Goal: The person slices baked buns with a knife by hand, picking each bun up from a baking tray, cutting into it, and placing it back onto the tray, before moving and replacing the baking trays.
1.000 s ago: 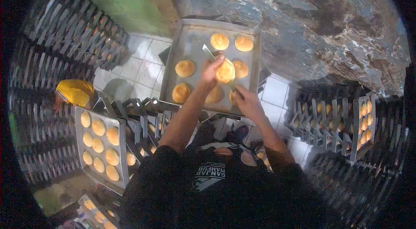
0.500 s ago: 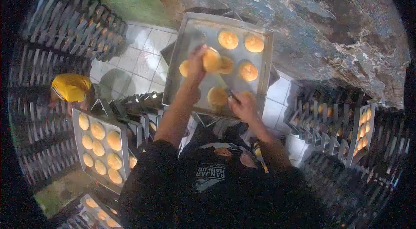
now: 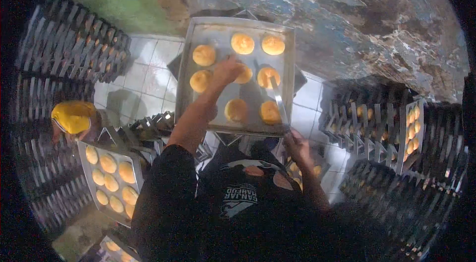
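A metal baking tray bears several round golden buns in rows. My left hand is over its middle, against the left side of the centre bun; the back of the hand hides most of the grip. At the tray's front right corner, my right hand is closed on the handle of a long, narrow metal spatula. The spatula's blade reaches over the tray, its tip at the right-hand bun of the middle row. The upper left bun lies flat beyond my left hand.
Another tray of buns stands at the left on metal racking. Racks line the left side, and more racks stand at the right. A person in a yellow shirt bends at the left. A worn wall rises behind the tray.
The bun that my left hand held raised now lies at the tray's upper left, and that hand is by the centre bun. My right hand has drawn back toward the tray's front right corner.
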Demonstrator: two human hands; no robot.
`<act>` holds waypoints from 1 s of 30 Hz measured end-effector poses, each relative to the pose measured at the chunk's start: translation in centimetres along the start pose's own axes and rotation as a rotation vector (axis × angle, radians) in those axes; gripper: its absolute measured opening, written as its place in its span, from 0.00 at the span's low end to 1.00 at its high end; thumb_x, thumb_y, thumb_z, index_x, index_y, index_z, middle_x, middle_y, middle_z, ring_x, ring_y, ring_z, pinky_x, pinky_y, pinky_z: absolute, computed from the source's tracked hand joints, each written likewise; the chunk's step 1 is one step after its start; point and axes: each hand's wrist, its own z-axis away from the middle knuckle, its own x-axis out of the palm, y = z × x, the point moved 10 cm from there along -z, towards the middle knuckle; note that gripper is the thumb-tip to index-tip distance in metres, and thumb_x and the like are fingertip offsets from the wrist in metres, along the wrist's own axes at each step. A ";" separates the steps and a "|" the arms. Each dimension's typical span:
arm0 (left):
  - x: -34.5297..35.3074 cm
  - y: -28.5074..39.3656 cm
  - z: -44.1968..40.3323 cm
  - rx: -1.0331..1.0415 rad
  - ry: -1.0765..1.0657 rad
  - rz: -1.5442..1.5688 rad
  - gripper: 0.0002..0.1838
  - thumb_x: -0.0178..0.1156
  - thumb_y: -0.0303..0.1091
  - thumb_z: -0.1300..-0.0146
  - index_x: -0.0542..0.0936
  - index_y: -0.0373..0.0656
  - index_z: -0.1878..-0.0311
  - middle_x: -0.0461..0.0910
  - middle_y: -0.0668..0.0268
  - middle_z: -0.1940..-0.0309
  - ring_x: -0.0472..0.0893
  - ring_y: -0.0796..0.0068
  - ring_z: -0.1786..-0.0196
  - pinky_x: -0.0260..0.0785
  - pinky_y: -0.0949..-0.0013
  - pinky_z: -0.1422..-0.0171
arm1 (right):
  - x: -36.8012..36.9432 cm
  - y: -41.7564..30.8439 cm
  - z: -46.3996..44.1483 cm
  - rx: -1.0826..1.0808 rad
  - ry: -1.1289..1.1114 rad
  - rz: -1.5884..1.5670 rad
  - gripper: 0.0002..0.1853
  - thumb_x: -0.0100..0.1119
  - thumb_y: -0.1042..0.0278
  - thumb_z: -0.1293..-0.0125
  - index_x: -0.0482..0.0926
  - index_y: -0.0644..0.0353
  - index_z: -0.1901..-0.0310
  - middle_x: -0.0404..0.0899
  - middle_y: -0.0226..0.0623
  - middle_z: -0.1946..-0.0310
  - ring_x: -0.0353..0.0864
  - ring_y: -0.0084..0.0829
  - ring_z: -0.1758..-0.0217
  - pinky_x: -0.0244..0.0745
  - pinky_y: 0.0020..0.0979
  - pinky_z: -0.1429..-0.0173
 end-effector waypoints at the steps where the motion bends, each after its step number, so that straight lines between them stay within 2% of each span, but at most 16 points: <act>1: 0.6 0.4 0.0 0.015 0.007 -0.004 0.20 0.67 0.52 0.40 0.85 0.50 0.51 0.85 0.54 0.60 0.83 0.47 0.51 0.74 0.49 0.44 | 0.3 -0.8 -1.0 -0.179 -0.020 -0.025 0.21 0.59 0.62 0.24 0.76 0.59 0.33 0.75 0.23 0.71 0.71 0.16 0.72 0.68 0.23 0.69; 3: 2.0 -2.3 0.5 -0.263 -0.089 0.025 0.23 0.70 0.53 0.46 0.86 0.52 0.50 0.86 0.58 0.55 0.83 0.50 0.49 0.74 0.52 0.41 | -0.1 -1.7 -1.1 -0.370 -0.036 -0.060 0.22 0.58 0.63 0.24 0.75 0.60 0.32 0.74 0.22 0.71 0.70 0.15 0.72 0.67 0.22 0.69; 4: 0.8 -1.4 0.5 -0.254 -0.083 0.016 0.23 0.70 0.53 0.46 0.86 0.52 0.50 0.86 0.58 0.55 0.83 0.50 0.49 0.74 0.52 0.41 | -0.2 -4.9 0.3 -0.319 -0.026 -0.057 0.22 0.58 0.63 0.24 0.75 0.59 0.32 0.74 0.21 0.72 0.69 0.15 0.72 0.67 0.22 0.70; 6: -1.0 3.5 0.8 -0.005 -0.242 0.054 0.27 0.75 0.50 0.51 0.85 0.47 0.49 0.85 0.58 0.54 0.84 0.57 0.50 0.75 0.57 0.41 | -0.7 -7.8 1.6 -0.283 -0.016 -0.063 0.22 0.58 0.64 0.24 0.75 0.58 0.31 0.74 0.21 0.72 0.69 0.15 0.72 0.66 0.21 0.71; 7: 0.4 2.7 1.2 0.002 -0.235 0.043 0.27 0.75 0.50 0.51 0.85 0.47 0.49 0.85 0.58 0.54 0.84 0.57 0.50 0.75 0.57 0.41 | -0.8 -7.8 1.7 -0.246 -0.021 -0.083 0.22 0.57 0.64 0.24 0.75 0.58 0.32 0.74 0.21 0.72 0.69 0.14 0.73 0.65 0.21 0.72; 9: 4.7 1.2 2.7 -0.149 -0.360 0.770 0.27 0.78 0.44 0.51 0.84 0.41 0.50 0.85 0.61 0.57 0.84 0.64 0.51 0.76 0.61 0.41 | -1.0 -6.9 1.5 -0.223 -0.027 -0.111 0.22 0.57 0.65 0.24 0.75 0.58 0.32 0.75 0.21 0.72 0.68 0.14 0.74 0.64 0.20 0.73; 10: 3.1 2.8 3.4 -0.139 -0.354 0.760 0.27 0.78 0.44 0.51 0.84 0.41 0.50 0.85 0.61 0.57 0.84 0.64 0.51 0.76 0.61 0.41 | -0.9 -7.2 1.1 -0.299 -0.018 -0.066 0.22 0.57 0.65 0.24 0.75 0.58 0.31 0.75 0.22 0.72 0.68 0.14 0.76 0.63 0.20 0.74; 12: 0.4 4.9 5.2 -0.322 -0.308 1.124 0.26 0.77 0.41 0.45 0.82 0.39 0.45 0.84 0.63 0.54 0.83 0.69 0.49 0.76 0.63 0.41 | -1.7 -7.9 1.5 -0.395 -0.006 -0.031 0.22 0.57 0.65 0.24 0.74 0.58 0.31 0.76 0.23 0.73 0.67 0.14 0.78 0.63 0.20 0.76; 13: 0.7 4.9 5.0 -0.315 -0.302 1.116 0.26 0.77 0.41 0.45 0.82 0.39 0.45 0.84 0.63 0.54 0.83 0.69 0.49 0.76 0.63 0.41 | -1.5 -10.4 2.5 -0.331 -0.061 -0.143 0.23 0.57 0.65 0.24 0.74 0.59 0.31 0.76 0.24 0.73 0.68 0.14 0.79 0.63 0.21 0.77; 15: 1.1 3.4 4.4 -0.363 -0.111 1.488 0.25 0.70 0.38 0.35 0.77 0.38 0.38 0.83 0.64 0.48 0.83 0.68 0.45 0.76 0.62 0.38 | -1.3 -12.8 2.9 -0.275 -0.125 -0.256 0.23 0.56 0.66 0.24 0.73 0.60 0.31 0.77 0.25 0.73 0.68 0.15 0.79 0.63 0.22 0.78; 16: -0.5 4.8 4.6 -0.356 -0.098 1.480 0.25 0.70 0.38 0.35 0.77 0.38 0.38 0.83 0.64 0.48 0.83 0.68 0.45 0.76 0.62 0.38 | -1.5 -13.5 2.7 -0.295 -0.107 -0.222 0.23 0.56 0.66 0.24 0.72 0.61 0.30 0.77 0.26 0.73 0.68 0.15 0.79 0.64 0.22 0.78; 18: -3.6 8.8 4.8 -0.262 -0.092 1.848 0.23 0.63 0.35 0.29 0.74 0.37 0.35 0.82 0.62 0.44 0.83 0.68 0.43 0.76 0.61 0.36 | -1.7 -15.1 2.7 -0.323 -0.096 -0.189 0.23 0.55 0.67 0.24 0.72 0.61 0.30 0.77 0.27 0.72 0.69 0.15 0.79 0.64 0.22 0.79; 22: -5.5 11.1 5.3 -0.286 -0.033 1.919 0.20 0.60 0.34 0.27 0.75 0.35 0.36 0.82 0.61 0.45 0.83 0.67 0.43 0.76 0.61 0.36 | -2.0 -19.3 4.8 -0.434 -0.152 -0.196 0.24 0.55 0.67 0.24 0.70 0.65 0.30 0.77 0.28 0.72 0.68 0.16 0.82 0.63 0.22 0.79; 25: -7.1 13.6 5.3 -0.190 -0.075 1.882 0.20 0.61 0.35 0.28 0.76 0.35 0.38 0.83 0.61 0.46 0.83 0.67 0.44 0.76 0.62 0.36 | -2.0 -20.2 5.8 -0.442 -0.162 -0.161 0.24 0.55 0.67 0.24 0.71 0.67 0.30 0.77 0.28 0.73 0.67 0.15 0.83 0.63 0.22 0.80; 30: -8.1 15.0 5.1 -0.149 -0.067 1.869 0.20 0.64 0.34 0.31 0.78 0.36 0.40 0.84 0.62 0.49 0.84 0.69 0.48 0.78 0.62 0.39 | -2.2 -19.1 6.4 -0.477 -0.157 -0.135 0.24 0.55 0.66 0.24 0.72 0.61 0.30 0.76 0.27 0.74 0.67 0.15 0.82 0.64 0.22 0.79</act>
